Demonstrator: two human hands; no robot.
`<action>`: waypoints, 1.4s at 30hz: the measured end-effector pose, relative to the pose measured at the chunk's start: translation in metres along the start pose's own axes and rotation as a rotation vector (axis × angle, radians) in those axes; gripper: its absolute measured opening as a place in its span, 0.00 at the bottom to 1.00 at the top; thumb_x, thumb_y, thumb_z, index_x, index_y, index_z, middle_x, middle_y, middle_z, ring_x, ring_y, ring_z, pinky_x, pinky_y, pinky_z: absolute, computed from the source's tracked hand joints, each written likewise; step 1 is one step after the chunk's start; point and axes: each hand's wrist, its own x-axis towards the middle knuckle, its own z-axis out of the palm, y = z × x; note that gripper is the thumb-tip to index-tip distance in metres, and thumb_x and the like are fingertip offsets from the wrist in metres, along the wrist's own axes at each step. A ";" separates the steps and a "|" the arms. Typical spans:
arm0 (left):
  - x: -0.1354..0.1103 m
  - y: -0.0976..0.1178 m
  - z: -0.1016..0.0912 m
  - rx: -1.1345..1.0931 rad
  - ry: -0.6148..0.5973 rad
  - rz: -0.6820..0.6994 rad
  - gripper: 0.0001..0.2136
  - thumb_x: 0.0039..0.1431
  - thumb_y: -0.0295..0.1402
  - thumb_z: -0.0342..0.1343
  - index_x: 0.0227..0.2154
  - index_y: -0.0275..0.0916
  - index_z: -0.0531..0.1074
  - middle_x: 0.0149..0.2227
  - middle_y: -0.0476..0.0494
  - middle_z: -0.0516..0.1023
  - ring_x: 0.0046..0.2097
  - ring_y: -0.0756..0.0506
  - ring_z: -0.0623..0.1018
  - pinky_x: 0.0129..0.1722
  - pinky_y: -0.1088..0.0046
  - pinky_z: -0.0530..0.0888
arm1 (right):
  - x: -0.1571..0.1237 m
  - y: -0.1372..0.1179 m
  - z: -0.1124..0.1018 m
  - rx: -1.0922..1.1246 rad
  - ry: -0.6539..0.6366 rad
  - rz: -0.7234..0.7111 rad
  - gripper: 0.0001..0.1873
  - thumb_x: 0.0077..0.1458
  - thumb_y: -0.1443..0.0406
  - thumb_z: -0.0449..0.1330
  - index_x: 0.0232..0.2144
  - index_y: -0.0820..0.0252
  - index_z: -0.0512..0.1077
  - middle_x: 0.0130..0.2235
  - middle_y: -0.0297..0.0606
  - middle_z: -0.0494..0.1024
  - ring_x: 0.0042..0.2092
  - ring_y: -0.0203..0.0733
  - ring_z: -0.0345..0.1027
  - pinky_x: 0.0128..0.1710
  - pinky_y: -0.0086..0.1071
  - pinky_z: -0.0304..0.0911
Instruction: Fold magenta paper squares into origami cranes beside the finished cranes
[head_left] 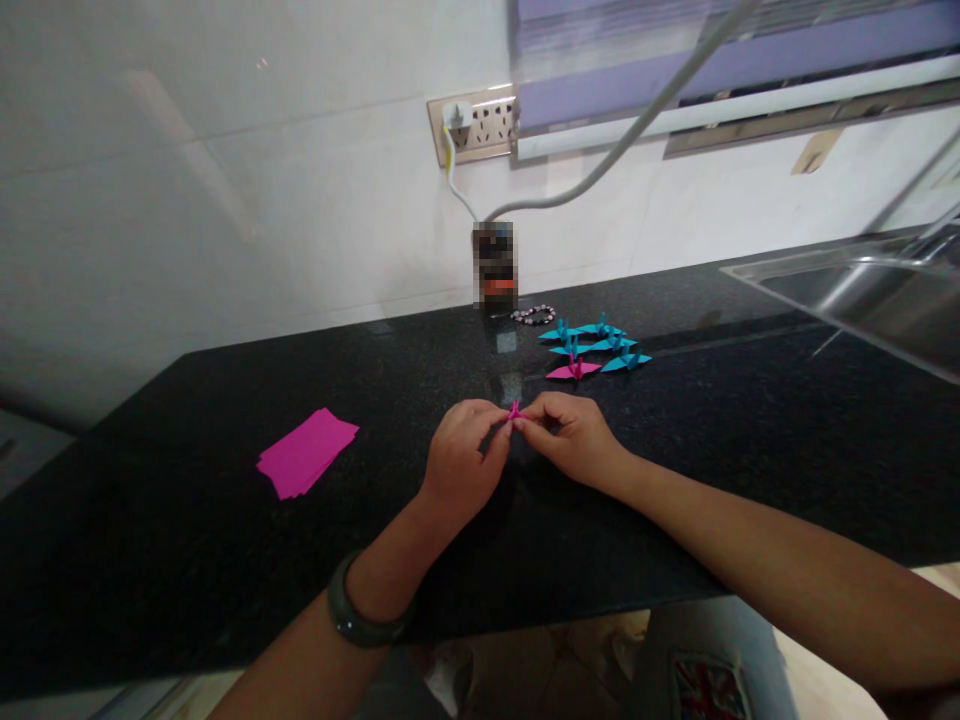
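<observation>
My left hand [463,455] and my right hand [568,433] meet over the black countertop [150,520], both pinching a small folded piece of pink paper [514,410] between their fingertips. Most of the paper is hidden by the fingers. A dark bangle [358,615] sits on my left wrist. To the left lies a stack of pink paper sheets [306,453]. Behind my hands rest several blue paper cranes [600,342] and one pink paper crane [574,370].
A beaded bracelet [533,315] lies near the wall beside a small dark object [494,265]. A wall socket [472,125] holds a plug with a cable. A steel sink [862,290] is at the right. The counter's front edge runs just below my forearms.
</observation>
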 end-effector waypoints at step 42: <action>0.001 -0.001 0.004 -0.602 0.072 -0.438 0.09 0.43 0.30 0.61 0.29 0.36 0.68 0.26 0.48 0.75 0.29 0.51 0.75 0.29 0.78 0.71 | 0.000 -0.002 0.000 0.217 -0.048 0.049 0.06 0.52 0.65 0.55 0.31 0.62 0.70 0.29 0.36 0.71 0.29 0.33 0.63 0.27 0.27 0.59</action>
